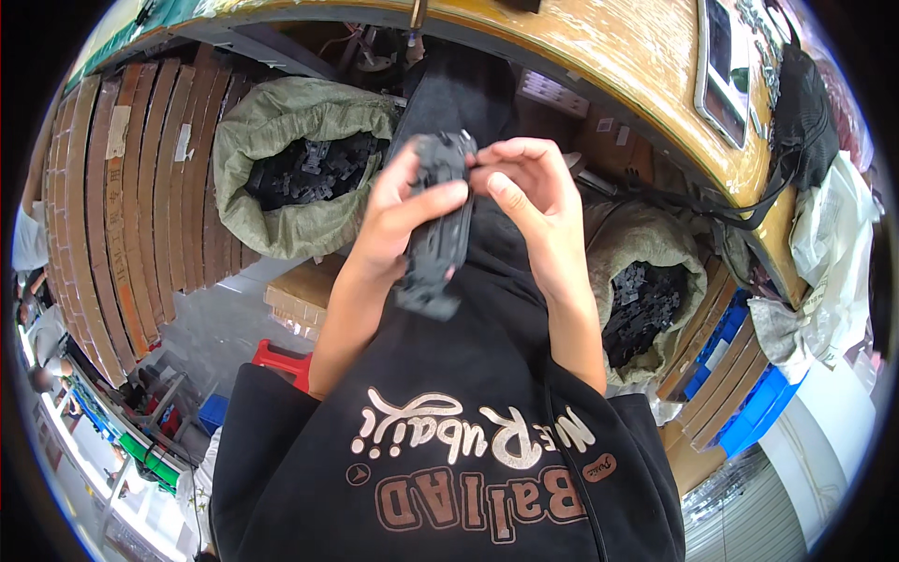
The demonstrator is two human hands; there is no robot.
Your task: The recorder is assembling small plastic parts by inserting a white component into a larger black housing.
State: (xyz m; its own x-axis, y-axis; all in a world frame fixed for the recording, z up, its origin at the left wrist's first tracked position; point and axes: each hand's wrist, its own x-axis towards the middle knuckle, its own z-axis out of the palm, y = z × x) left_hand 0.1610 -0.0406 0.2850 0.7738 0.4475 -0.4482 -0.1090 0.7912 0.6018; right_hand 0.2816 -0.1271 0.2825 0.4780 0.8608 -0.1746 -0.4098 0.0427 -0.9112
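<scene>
My left hand (398,208) is closed around a bundle of black plastic parts (437,242), long and blocky, held over my lap. Motion blurs the bundle, so its exact kind does not show. At the upper right end of the bundle, my right hand (532,187) has its fingers curled, with thumb and fingertips close together. Whatever those fingertips pinch is too small or too hidden to name. An open woven sack (239,140) of black plastic pieces (304,171) stands to the left of my hands. Another woven sack (646,231) with similar black pieces (644,304) is on the right.
A worn wooden workbench (609,33) curves across the top, with a white-framed device (726,94) on it. Stacked brown cardboard (140,197) fills the left side. A red stool (281,363) sits lower left. Blue bins (763,403) and cardboard stand right, beside a plastic bag (833,253).
</scene>
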